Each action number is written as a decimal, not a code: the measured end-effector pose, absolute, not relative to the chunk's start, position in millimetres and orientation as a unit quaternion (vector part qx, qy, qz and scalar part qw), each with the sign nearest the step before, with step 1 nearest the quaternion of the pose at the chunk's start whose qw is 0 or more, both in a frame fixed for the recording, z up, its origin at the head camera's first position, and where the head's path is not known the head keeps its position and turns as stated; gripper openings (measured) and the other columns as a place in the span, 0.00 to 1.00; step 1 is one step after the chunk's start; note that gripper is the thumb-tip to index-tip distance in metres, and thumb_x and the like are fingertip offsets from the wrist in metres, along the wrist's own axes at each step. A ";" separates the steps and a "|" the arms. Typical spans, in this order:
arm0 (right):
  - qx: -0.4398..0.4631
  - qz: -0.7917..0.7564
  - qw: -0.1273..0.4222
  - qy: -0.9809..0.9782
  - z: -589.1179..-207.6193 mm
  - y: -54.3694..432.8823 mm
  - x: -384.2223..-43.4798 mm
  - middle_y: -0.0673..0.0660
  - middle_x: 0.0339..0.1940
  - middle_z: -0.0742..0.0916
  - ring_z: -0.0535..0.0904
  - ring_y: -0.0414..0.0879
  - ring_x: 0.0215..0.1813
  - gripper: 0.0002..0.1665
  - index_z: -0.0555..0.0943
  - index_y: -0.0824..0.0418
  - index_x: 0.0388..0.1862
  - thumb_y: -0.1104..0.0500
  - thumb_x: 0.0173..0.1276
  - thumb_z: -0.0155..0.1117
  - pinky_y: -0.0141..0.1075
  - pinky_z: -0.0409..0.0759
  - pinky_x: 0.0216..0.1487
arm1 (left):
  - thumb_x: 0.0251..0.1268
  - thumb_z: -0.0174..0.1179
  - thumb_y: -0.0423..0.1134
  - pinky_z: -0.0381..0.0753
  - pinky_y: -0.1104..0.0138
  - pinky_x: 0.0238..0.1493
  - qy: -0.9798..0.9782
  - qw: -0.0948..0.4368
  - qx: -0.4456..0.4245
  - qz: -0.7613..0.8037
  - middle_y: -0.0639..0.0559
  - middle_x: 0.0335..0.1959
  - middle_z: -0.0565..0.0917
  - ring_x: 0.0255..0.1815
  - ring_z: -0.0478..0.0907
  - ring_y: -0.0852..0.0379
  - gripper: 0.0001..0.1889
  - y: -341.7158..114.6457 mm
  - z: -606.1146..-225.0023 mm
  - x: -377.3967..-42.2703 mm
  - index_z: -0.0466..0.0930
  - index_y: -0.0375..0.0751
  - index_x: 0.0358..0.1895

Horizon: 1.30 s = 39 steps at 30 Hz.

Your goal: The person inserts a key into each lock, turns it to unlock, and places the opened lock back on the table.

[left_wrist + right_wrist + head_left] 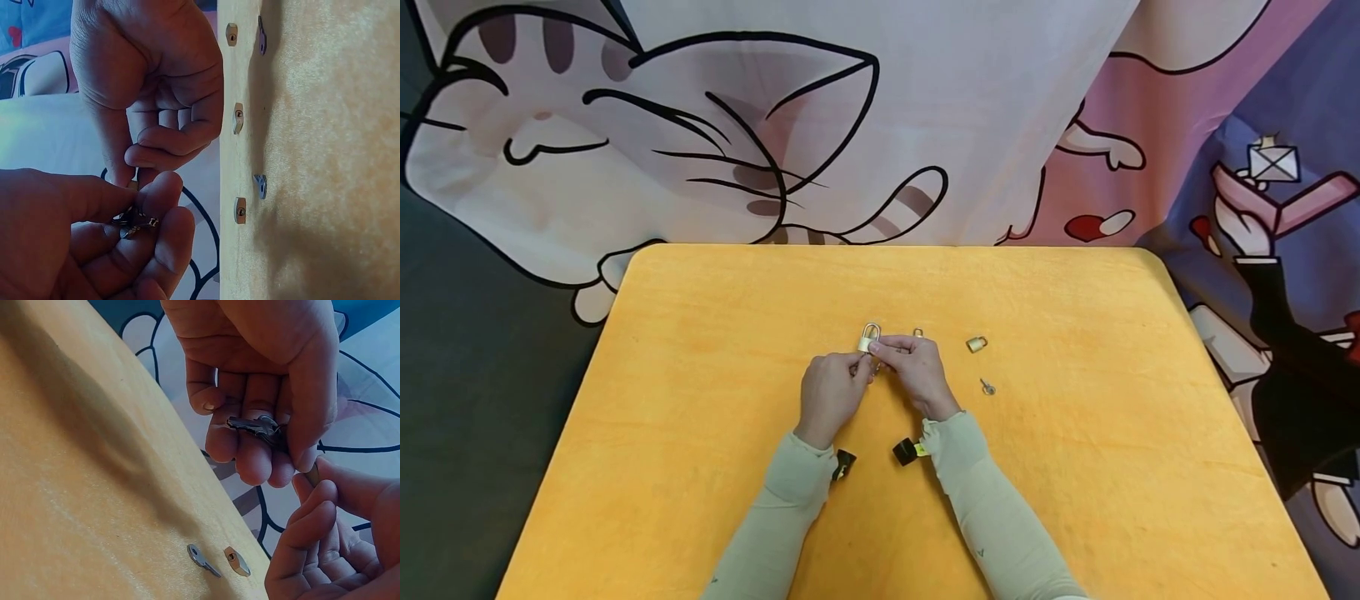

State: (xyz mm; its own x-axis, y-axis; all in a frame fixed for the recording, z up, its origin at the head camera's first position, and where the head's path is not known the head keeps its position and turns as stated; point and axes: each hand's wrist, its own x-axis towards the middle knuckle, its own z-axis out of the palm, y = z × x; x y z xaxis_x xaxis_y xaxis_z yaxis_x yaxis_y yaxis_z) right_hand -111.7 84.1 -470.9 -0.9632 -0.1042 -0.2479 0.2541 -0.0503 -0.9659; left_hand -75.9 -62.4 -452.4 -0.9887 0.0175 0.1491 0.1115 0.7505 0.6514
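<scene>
My right hand (913, 371) pinches a small brass padlock (866, 342) between thumb and fingers, its shackle pointing up. My left hand (831, 396) meets it from below, thumb and forefinger close against the lock's lower end. A bunch of small keys on a ring (132, 224) lies over the left fingers, held under the thumb; the same keys (256, 428) show in the right wrist view. Fingertips cover the spot where the hands meet, so I cannot tell if a key is inside the lock.
On the yellow table (700, 467), more padlocks lie beyond and right of the hands: one padlock (977, 343) at the right, another (238, 119), and a third (240, 210). Loose keys lie near them, one key (988, 387) right, one key (260, 186) left. A printed cloth (970, 125) hangs behind.
</scene>
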 end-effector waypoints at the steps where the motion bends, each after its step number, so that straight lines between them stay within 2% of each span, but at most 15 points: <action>1: 0.055 -0.721 0.125 0.679 -470.9 84.2 -111.7 0.57 0.33 0.90 0.84 0.47 0.33 0.15 0.88 0.70 0.45 0.60 0.65 0.74 0.36 0.82 0.37 | 0.71 0.61 0.39 0.63 0.68 0.16 -0.933 0.068 -0.035 -0.351 0.59 0.17 0.85 0.11 0.67 0.65 0.15 -62.3 -452.3 -75.9 0.90 0.45 0.25; 6: 0.055 -0.716 0.124 0.685 -471.7 84.6 -111.9 0.57 0.32 0.90 0.84 0.50 0.33 0.15 0.88 0.70 0.44 0.60 0.65 0.74 0.37 0.81 0.37 | 0.71 0.61 0.39 0.62 0.69 0.15 -0.934 0.065 -0.033 -0.349 0.58 0.17 0.85 0.10 0.66 0.65 0.15 -61.3 -451.7 -75.4 0.90 0.45 0.25; 12: 0.057 -0.718 0.127 0.682 -471.4 84.0 -111.1 0.58 0.32 0.90 0.84 0.47 0.33 0.15 0.88 0.70 0.45 0.60 0.65 0.74 0.36 0.82 0.37 | 0.70 0.61 0.39 0.62 0.68 0.15 -0.939 0.076 -0.037 -0.334 0.58 0.16 0.84 0.10 0.66 0.63 0.15 -60.6 -451.1 -74.6 0.90 0.45 0.23; 19: 0.058 -0.718 0.127 0.682 -470.5 83.3 -110.2 0.58 0.32 0.90 0.84 0.44 0.31 0.14 0.88 0.71 0.45 0.61 0.65 0.73 0.37 0.82 0.37 | 0.68 0.61 0.38 0.61 0.68 0.14 -0.947 0.095 -0.052 -0.304 0.56 0.10 0.77 0.10 0.65 0.61 0.18 -60.8 -452.7 -74.1 0.84 0.47 0.16; 25: 0.059 -0.715 0.129 0.685 -471.0 83.0 -110.4 0.59 0.34 0.91 0.85 0.42 0.33 0.16 0.87 0.72 0.46 0.61 0.65 0.74 0.38 0.82 0.39 | 0.68 0.62 0.37 0.61 0.68 0.13 -0.942 0.088 -0.051 -0.318 0.58 0.14 0.82 0.10 0.65 0.63 0.17 -61.9 -453.4 -75.1 0.88 0.48 0.18; 33: 0.067 -0.717 0.139 0.679 -468.3 80.0 -110.4 0.57 0.35 0.91 0.85 0.42 0.34 0.16 0.86 0.70 0.49 0.60 0.66 0.73 0.44 0.83 0.46 | 0.69 0.60 0.38 0.61 0.68 0.14 -0.939 0.076 -0.039 -0.334 0.58 0.16 0.84 0.09 0.65 0.63 0.16 -63.4 -452.9 -75.7 0.89 0.46 0.20; 39: 0.067 -0.714 0.139 0.682 -471.3 80.4 -109.4 0.57 0.36 0.91 0.86 0.45 0.38 0.16 0.85 0.68 0.50 0.61 0.67 0.72 0.45 0.83 0.48 | 0.72 0.58 0.39 0.65 0.68 0.16 -0.931 0.034 -0.024 -0.362 0.58 0.19 0.85 0.12 0.69 0.64 0.15 -62.6 -453.7 -75.3 0.91 0.43 0.27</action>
